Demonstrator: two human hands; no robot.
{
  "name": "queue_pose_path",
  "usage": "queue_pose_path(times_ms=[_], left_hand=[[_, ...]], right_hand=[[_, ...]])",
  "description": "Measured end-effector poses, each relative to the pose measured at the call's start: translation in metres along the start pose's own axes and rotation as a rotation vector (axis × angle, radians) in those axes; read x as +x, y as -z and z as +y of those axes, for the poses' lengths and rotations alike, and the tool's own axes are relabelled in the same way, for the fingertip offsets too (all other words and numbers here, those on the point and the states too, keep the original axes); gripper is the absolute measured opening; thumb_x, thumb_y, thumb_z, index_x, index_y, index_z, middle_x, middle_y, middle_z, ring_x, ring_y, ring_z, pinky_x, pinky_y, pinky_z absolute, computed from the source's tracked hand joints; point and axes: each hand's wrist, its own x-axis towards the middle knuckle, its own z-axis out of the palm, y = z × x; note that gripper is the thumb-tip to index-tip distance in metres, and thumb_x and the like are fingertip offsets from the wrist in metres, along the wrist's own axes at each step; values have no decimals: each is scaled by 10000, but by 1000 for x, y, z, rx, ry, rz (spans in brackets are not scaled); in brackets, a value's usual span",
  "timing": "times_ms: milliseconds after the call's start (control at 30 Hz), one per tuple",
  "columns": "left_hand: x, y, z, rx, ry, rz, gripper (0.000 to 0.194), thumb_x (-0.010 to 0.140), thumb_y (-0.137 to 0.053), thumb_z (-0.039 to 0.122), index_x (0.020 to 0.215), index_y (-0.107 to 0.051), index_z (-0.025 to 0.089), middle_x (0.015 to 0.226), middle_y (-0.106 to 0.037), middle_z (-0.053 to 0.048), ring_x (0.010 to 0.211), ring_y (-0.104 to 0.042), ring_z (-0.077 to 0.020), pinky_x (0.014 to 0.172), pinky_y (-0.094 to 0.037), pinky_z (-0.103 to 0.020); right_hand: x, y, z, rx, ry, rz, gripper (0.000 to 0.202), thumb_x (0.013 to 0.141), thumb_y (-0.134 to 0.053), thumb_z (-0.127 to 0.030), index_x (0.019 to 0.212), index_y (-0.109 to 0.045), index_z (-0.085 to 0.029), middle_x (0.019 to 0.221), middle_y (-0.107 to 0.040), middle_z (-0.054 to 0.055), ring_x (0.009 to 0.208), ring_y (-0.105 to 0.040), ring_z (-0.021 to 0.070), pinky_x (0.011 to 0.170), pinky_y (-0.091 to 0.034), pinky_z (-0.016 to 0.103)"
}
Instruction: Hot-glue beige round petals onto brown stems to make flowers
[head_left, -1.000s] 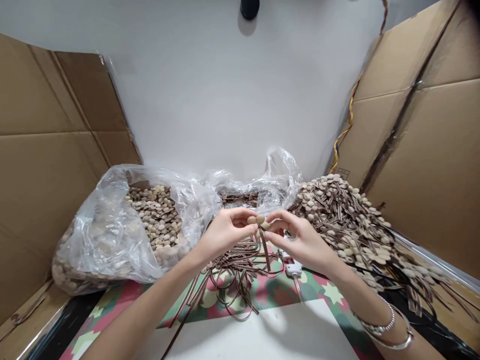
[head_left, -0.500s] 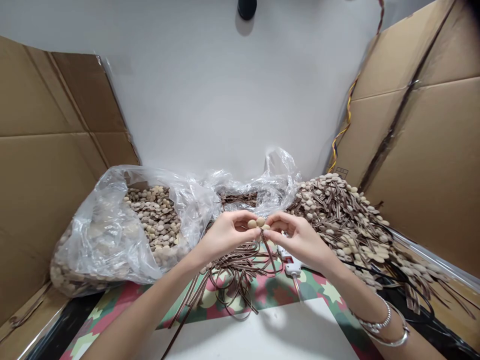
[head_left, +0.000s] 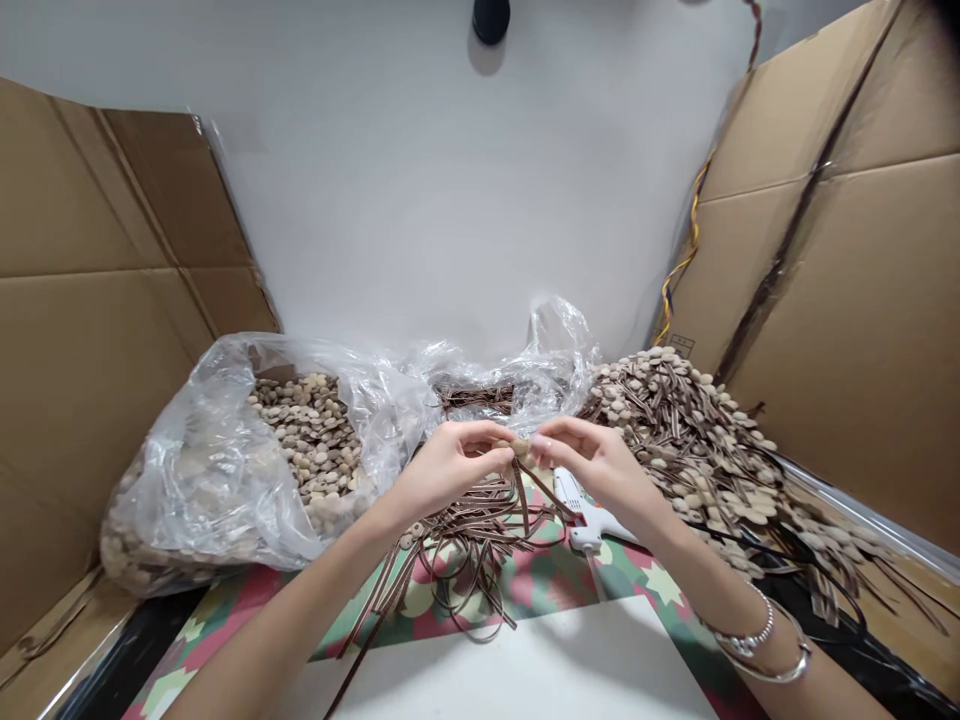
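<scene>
- Broadly, cardboard walls [head_left: 862, 300] close in the scene on the left and right, with a white wall at the far side.
- Below them lies the surface [head_left: 540, 670], covered by a patterned red and green mat [head_left: 645, 580] with a white sheet near the person.
- On the left, a big clear plastic bag [head_left: 210, 470] lies open, full of small tan wooden discs [head_left: 315, 440].
- On the right, a heap of finished pieces [head_left: 690, 440], brown ribbons with tan discs on them, spreads toward the near right edge.
- Between the two, near the middle, a loose bundle of brown ribbons [head_left: 472, 530] lies on the mat, partly under the hands.
- A white glue gun [head_left: 589, 510] lies on the mat just beside and below the right hand.
- The left hand [head_left: 442, 465] pinches one side of a small ribbon piece with tan discs [head_left: 520, 450], fingertips closed on it.
- The right hand [head_left: 596, 465], with two silver bracelets [head_left: 757, 645] on its wrist, pinches the other side of the same piece.
- That piece is held above the ribbon bundle, between both hands at mid-scene, its ribbon tail [head_left: 520, 495] hanging down.
</scene>
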Motion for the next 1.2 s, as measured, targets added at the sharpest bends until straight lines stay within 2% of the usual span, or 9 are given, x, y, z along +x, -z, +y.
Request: queue_pose_path(times_ms=[100, 167, 267, 400, 533, 733, 900, 1067, 1200], left_hand=[[2, 3, -4, -97, 16, -83, 218, 814, -558, 271, 983, -630, 153, 919, -657, -61, 810, -597, -132, 758, -439, -262], [4, 5, -8, -191, 22, -159, 222, 811, -572, 269, 994, -590, 145, 855, -648, -50, 779, -591, -127, 735, -432, -263], [5, 4, -14, -342, 15, -249, 245, 805, -591, 266, 996, -483, 157, 741, -632, -15, 683, -581, -112, 660, -421, -251], [7, -4, -20, -431, 3, -265, 311, 784, -623, 289, 970, -404, 170, 680, -637, -5, 567, -568, -104, 579, -410, -240], [10, -15, -25, -506, 15, -206, 325, 764, -642, 333, 945, -420, 180, 652, -621, 12, 527, -554, -93, 553, -421, -231], [15, -1, -30, -395, 165, -110, 354, 811, -534, 465, 965, -549, 147, 838, -663, -75, 749, -626, -142, 707, -469, -277], [10, 16, -24, -236, 171, -246, 474, 849, -409, 531, 987, -641, 142, 993, -666, -103, 938, -608, -171, 848, -436, -296], [3, 8, -13, -99, 131, -426, 316, 811, -543, 431, 946, -673, 176, 939, -676, -62, 878, -609, -167, 803, -440, -284], [3, -5, -14, -197, 182, -386, 262, 779, -592, 390, 877, -676, 162, 869, -680, -61, 805, -615, -160, 778, -452, -290]], right_hand=[[5, 7, 7, 8, 170, -3, 190, 843, -553, -289, 1020, -611, -251, 990, -604, 32, 899, -553, 150, 792, -426, 298], [9, 10, 13, 64, 244, -131, 251, 841, -555, -276, 1087, -605, -278, 1075, -545, 41, 988, -516, 164, 846, -416, 317], [13, 7, 22, 231, 229, -300, 294, 829, -568, -313, 1120, -602, -285, 1102, -488, 55, 1027, -488, 182, 850, -435, 337], [11, -2, 28, 477, 156, -325, 185, 770, -643, -319, 942, -659, -252, 1033, -452, 39, 917, -513, 157, 752, -479, 308], [8, -6, 24, 598, 129, -280, 127, 736, -679, -325, 758, -615, -217, 973, -455, 22, 915, -505, 152, 770, -469, 308], [14, 20, 7, 329, 55, -394, 231, 787, -599, -399, 857, -524, -193, 939, -477, 43, 835, -487, 154, 728, -443, 300], [29, 38, -10, -12, 9, -623, 211, 872, -462, -403, 910, -471, -196, 774, -425, -5, 676, -403, 116, 609, -379, 240], [44, 38, -25, -273, 92, -685, 144, 884, -447, -322, 826, -452, -191, 689, -381, -28, 587, -332, 98, 513, -311, 217], [51, 39, -31, -333, 146, -667, 121, 872, -461, -289, 819, -480, -182, 663, -408, -28, 569, -342, 93, 492, -291, 218]])
